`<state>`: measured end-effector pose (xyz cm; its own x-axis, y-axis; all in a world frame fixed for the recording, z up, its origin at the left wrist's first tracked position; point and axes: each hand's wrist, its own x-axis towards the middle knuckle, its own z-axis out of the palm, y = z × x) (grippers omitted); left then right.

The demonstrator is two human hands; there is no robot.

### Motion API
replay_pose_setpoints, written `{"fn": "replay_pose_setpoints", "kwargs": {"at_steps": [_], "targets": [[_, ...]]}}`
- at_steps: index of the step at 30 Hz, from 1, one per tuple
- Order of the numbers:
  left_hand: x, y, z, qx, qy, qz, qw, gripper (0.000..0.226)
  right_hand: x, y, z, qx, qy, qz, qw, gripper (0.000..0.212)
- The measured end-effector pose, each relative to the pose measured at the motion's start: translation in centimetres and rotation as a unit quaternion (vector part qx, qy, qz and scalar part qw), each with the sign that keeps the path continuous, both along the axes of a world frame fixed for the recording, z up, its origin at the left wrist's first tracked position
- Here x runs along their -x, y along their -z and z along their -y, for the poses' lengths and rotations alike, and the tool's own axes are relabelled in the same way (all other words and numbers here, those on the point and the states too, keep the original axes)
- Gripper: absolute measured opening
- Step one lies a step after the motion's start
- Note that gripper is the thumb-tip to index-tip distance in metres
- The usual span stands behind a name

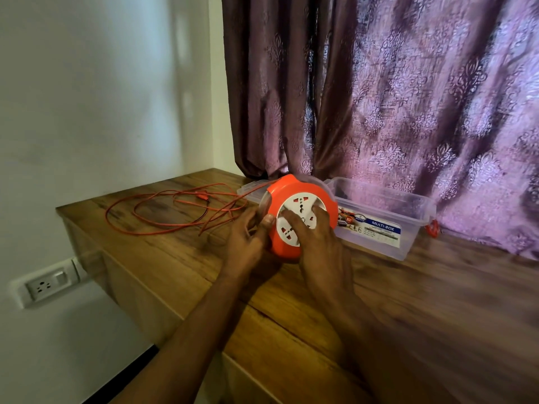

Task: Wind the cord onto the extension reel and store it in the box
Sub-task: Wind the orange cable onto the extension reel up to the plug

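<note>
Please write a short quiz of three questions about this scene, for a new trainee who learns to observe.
1. True or false: the cord is already fully wound onto the reel.
2. Where is the box relative to the reel? A) right of it, by the curtain B) left of it, by the wall C) under the table
3. Fill in: the right hand lays its fingers on the reel's white ____ face.

Key:
1. False: most of it lies in loose loops on the table, left of the reel.
2. A
3. socket; the left hand holds the reel's left edge.
</note>
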<state>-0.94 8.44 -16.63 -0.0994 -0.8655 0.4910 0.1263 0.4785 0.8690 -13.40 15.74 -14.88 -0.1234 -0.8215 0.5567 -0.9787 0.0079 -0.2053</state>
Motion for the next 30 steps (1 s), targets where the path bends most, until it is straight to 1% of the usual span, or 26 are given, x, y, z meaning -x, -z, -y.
{"fn": "replay_pose_setpoints", "kwargs": {"at_steps": [2, 3, 5, 9, 11, 12, 13, 15, 17, 19, 20, 21, 23, 25, 28, 30], "targets": [[0.0, 0.1, 0.0, -0.007, 0.004, -0.002, 1.0, 0.023, 0.2, 0.2, 0.2, 0.023, 0.006, 0.012, 1.0, 0.061], [0.1, 0.1, -0.1, -0.008, 0.004, -0.004, 1.0, 0.018, 0.2, 0.2, 0.3, 0.037, 0.009, 0.029, 0.999, 0.058], [0.2, 0.0, -0.3, 0.002, 0.009, 0.0, 1.0, 0.015, 0.4, 0.3, 0.6, 0.051, 0.021, 0.08, 0.995, 0.056], [0.4, 0.1, -0.4, 0.011, 0.019, 0.001, 1.0, 0.02, 0.8, 0.5, 1.1, 0.084, 0.068, 0.195, 0.975, 0.056], [0.4, 0.2, -0.4, 0.014, 0.023, 0.01, 1.0, 0.025, 0.6, 0.6, 1.1, 0.096, 0.067, 0.243, 0.963, 0.054], [0.4, 0.2, -0.4, 0.016, 0.026, 0.013, 0.999, 0.026, 0.5, 0.7, 1.1, 0.102, 0.06, 0.25, 0.961, 0.052], [0.5, 0.3, -0.3, 0.016, 0.023, 0.014, 0.999, 0.027, 0.5, 0.8, 1.0, 0.11, 0.051, 0.244, 0.962, 0.051], [0.4, 0.3, -0.1, 0.009, 0.014, 0.008, 1.0, 0.028, 0.5, 1.0, 0.9, 0.128, 0.033, 0.202, 0.97, 0.049], [0.2, 0.3, 0.2, 0.0, 0.002, -0.006, 1.0, 0.029, 0.6, 1.1, 0.8, 0.136, 0.018, 0.119, 0.983, 0.049], [0.0, 0.3, 0.4, -0.007, 0.001, -0.015, 1.0, 0.031, 0.5, 1.2, 0.8, 0.117, 0.011, 0.033, 0.992, 0.052], [-0.1, 0.3, 0.4, -0.009, 0.003, -0.015, 1.0, 0.033, 0.4, 1.2, 0.8, 0.099, 0.001, 0.007, 0.995, 0.056], [0.0, 0.3, 0.5, -0.009, 0.001, -0.01, 1.0, 0.032, 0.3, 1.2, 0.8, 0.079, -0.01, -0.006, 0.997, 0.061], [0.1, 0.2, 0.3, 0.001, -0.007, -0.009, 1.0, 0.024, 0.1, 0.9, 0.6, 0.041, -0.028, -0.005, 0.999, 0.07], [0.1, 0.1, 0.1, 0.012, -0.011, -0.007, 1.0, 0.023, 0.1, 0.6, 0.3, 0.023, -0.029, 0.005, 0.999, 0.073], [0.1, 0.0, 0.0, 0.009, -0.011, 0.005, 1.0, 0.023, 0.3, 0.4, 0.2, 0.001, -0.015, -0.003, 1.0, 0.073], [0.1, -0.1, 0.0, 0.006, -0.011, 0.008, 1.0, 0.023, 0.4, 0.6, 0.2, 0.006, -0.01, 0.002, 1.0, 0.067]]}}
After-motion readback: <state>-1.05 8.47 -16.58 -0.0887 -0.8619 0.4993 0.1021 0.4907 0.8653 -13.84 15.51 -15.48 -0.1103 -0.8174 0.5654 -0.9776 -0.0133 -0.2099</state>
